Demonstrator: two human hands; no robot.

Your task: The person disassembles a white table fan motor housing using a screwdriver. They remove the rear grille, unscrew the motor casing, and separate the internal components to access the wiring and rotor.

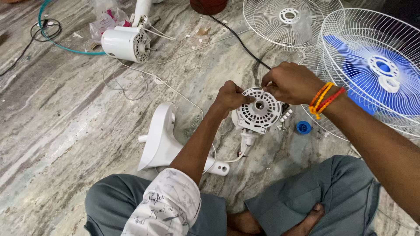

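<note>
Steadying the white vented motor housing [258, 109] at frame centre above the marble floor [65, 131], the left hand [229, 97] clamps its rim while the right hand [288, 82] pinches its upper edge, so its face tilts toward the person; a blue cap [303, 127] lies just right.

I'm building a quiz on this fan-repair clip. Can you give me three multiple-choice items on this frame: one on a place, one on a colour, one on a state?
1. Where does the blue cap lie?
A. On the floor, right of the slotted motor cover
B. On the person's knee
C. Inside the white motor housing

2. What colour are the blades behind the near fan guard?
A. Red
B. Blue
C. Black

3. How is the slotted motor cover held?
A. Lying untouched
B. By one hand only
C. By both hands

Answers: 1 A, the cap sits on the marble floor beside the cover. 2 B, blue shows through the wires. 3 C, the left hand and right hand both grip its rim.
</note>
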